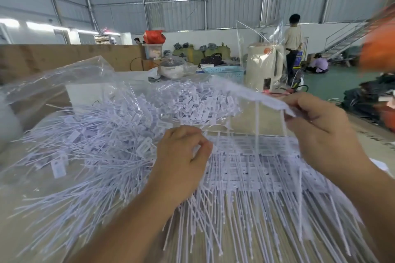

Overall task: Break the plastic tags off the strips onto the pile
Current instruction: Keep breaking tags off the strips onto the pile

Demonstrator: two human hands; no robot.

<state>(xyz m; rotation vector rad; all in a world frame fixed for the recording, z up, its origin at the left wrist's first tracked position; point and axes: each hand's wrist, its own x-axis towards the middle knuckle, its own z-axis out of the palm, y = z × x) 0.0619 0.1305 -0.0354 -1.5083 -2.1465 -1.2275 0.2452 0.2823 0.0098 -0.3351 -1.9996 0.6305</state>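
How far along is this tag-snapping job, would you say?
Done: a big pile of loose tags lies on the left. In hand: the right hand grips a strip, and the left hand pinches at its tags. Left: a stack of unbroken strips lies below the hands.

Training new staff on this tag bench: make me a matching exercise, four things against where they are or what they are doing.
Things
1. right hand
2. left hand
3. loose tag pile
4. blue basket

Places or states
A. spread over the bench to the left of both hands
B. raised, holding up one end of a strip
C. low over the stacked strips, fingers curled at tags on the held strip
D. at the far end of the bench, beside the cream kettle

Pairs: 1-B, 2-C, 3-A, 4-D
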